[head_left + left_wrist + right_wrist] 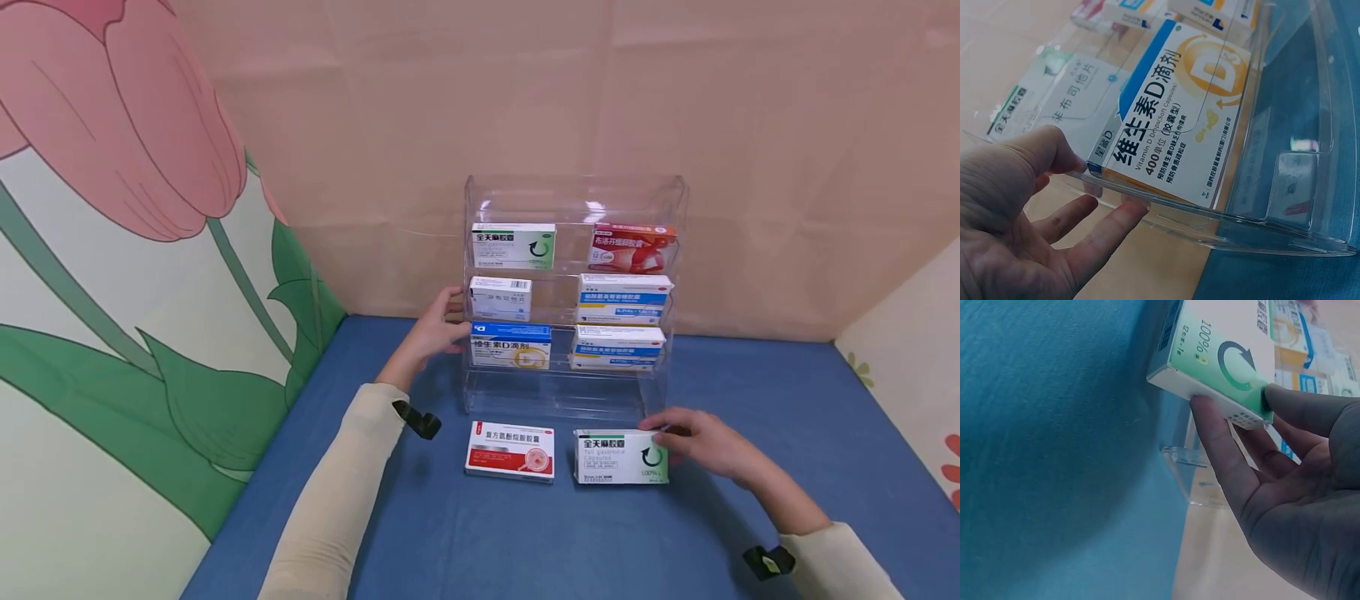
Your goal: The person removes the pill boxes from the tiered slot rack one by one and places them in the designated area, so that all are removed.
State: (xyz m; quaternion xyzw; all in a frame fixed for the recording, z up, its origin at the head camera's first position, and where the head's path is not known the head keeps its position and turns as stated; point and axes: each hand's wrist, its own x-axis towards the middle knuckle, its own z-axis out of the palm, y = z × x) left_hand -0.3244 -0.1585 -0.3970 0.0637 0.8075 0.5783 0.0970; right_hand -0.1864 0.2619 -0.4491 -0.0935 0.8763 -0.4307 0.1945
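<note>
A clear acrylic display rack (570, 396) with tiers of medicine boxes stands on the blue table. My left hand (437, 331) holds its left side edge, the thumb at the front beside the blue-and-white vitamin D box (1179, 112) and the fingers along the outer side wall. With thumb and fingers, my right hand (701, 444) pinches the right end of a white-and-green medicine box (618, 458) in front of the rack. In the right wrist view, the index finger lies against this box's end face. Left of it, a red-and-white medicine box (510, 452) lies on the table.
On the rack's upper tier sit another white-and-green box (513, 247) and a red box (632, 249). A small white box (500, 300) and two blue-striped white boxes (624, 300) fill lower places. Behind the table (495, 542) hangs a beige backdrop (450, 108).
</note>
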